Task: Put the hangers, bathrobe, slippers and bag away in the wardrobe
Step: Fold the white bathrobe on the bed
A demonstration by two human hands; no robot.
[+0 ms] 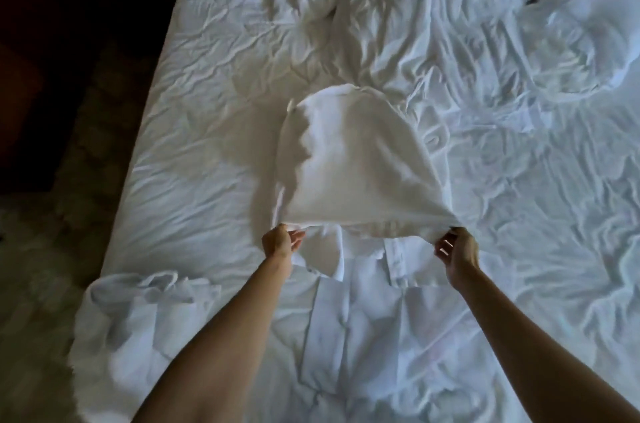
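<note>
On rumpled white-sheeted bed (pixel 214 104): white terry bathrobe (pixel 367 311) spread flat, hood end lifted. Left hand (pixel 278 244) and right hand (pixel 457 254) each pinching hood edge. Step judged: folding robe. Next: lay hood down evenly, keep corners aligned.

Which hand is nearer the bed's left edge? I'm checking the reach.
Left. The left hand grips the bathrobe hood corner closer to the bed edge; the right hand grips the opposite corner.

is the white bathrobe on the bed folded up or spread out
Spread out. The white terry bathrobe lies flat on the wrinkled white bed sheet, while the left hand and right hand pinch its hood taut.
</note>
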